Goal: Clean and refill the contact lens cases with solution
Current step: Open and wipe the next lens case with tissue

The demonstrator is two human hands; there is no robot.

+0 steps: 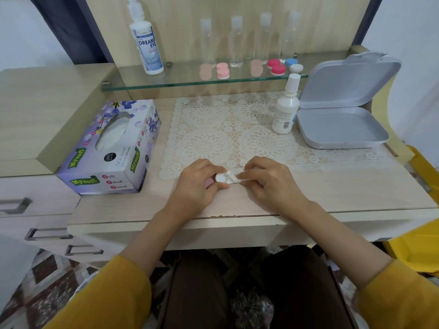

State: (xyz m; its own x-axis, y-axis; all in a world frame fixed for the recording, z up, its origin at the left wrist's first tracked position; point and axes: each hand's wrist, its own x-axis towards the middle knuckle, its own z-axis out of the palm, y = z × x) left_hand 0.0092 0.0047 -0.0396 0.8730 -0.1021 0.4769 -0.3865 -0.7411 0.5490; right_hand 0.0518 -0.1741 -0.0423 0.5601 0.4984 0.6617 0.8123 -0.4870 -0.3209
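1. At the near edge of the lace mat (228, 129), right in front of the seated person, a white contact lens case (226, 177) is held just above the desk (332, 191) between both hands.
2. Left hand (197, 184) pinches the case's left end, thumb below and fingers curled over; right hand (268, 184) has its fingers curled round the right end and hides it; from where I stand I cannot tell whether a cap is under those fingers, or whether the round white face on the left is a cap or an open well.
3. Judging by that grip, the step in hand looks like unscrewing or opening this first case; the task seems barely begun.
4. Nothing looks done yet: the small white bottle (286, 108) stands capped on the mat; the Dream Eye solution bottle (148, 43) stands upright on the glass shelf (180, 81); no loose sheet is out of the tissue box (109, 148).
5. Left to do, as I read it: cleaning and refilling this case; then the pink case (222, 70), the red case (275, 66) and the blue and white case (293, 64), all closed on the shelf.
6. Beside the small bottle, a grey box (342, 136) lies open.
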